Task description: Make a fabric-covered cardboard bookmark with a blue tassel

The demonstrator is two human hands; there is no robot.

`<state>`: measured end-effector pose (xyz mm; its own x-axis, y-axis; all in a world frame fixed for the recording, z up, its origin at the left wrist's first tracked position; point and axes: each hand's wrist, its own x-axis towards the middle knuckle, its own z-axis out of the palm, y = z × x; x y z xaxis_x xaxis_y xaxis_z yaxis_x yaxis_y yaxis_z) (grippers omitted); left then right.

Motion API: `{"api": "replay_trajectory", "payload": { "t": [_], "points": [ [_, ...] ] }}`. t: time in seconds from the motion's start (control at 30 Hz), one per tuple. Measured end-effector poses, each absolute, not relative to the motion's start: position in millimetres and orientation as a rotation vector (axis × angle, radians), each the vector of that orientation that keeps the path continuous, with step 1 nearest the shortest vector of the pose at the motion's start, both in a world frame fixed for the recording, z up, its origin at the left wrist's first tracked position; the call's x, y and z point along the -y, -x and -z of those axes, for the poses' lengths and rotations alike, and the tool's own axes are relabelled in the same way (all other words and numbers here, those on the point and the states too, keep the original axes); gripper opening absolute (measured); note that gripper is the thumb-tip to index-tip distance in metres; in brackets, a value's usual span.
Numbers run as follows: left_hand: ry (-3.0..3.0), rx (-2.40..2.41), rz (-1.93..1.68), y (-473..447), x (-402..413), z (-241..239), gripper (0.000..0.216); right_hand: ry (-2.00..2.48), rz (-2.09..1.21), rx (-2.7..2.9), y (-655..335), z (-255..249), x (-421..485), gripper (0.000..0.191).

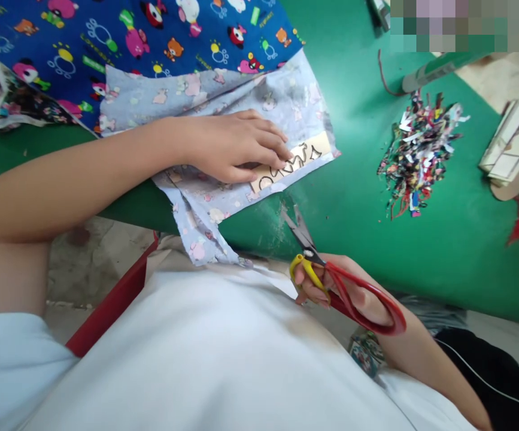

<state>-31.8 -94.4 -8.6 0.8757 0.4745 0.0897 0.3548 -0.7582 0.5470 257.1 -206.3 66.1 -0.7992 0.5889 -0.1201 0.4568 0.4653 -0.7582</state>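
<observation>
My left hand (236, 146) lies flat with its fingers stretched out over a light-blue printed cloth (182, 96). Under its fingertips is a cream strip (319, 145) with black curved lines drawn on it, set close to the cloth's near edge. A narrow tail of the cloth hangs over the table edge toward my body. My right hand (319, 284) is closed around scissors (349, 293) with one red and one yellow handle loop. The blades are parted, point up and leftward, and stay apart from the cloth.
A dark-blue cartoon-print fabric (142, 39) lies behind the light-blue cloth on the green table (353, 197). To the right sit a heap of colourful scraps (423, 155), a green tube-like object (443, 72) and pale card pieces (510, 143). More patterned fabric (21, 99) is bunched at the left.
</observation>
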Motion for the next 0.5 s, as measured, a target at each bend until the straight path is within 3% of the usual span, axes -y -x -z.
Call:
{"api": "replay_trajectory", "payload": {
  "t": [0.07, 0.13, 0.27, 0.5],
  "points": [
    [-2.558, -0.574, -0.273, 32.5, 93.0, 8.8, 0.055, 1.12, -1.969, 2.248, -255.9, -72.7, 201.9, 0.058],
    [-2.606, -0.546, -0.228, 33.7, 92.0, 8.9, 0.057, 1.326, -2.348, 1.957, -254.6, -74.9, 197.0, 0.064],
    [-2.655, -0.532, -0.202, 35.3, 93.3, 6.4, 0.065, 1.549, -2.421, 1.879, -247.9, -71.1, 195.2, 0.067],
    [-2.653, -0.581, -0.137, 32.0, 95.6, 1.1, 0.073, 1.476, -2.449, 1.891, -241.2, -62.2, 195.5, 0.068]
  ]
}}
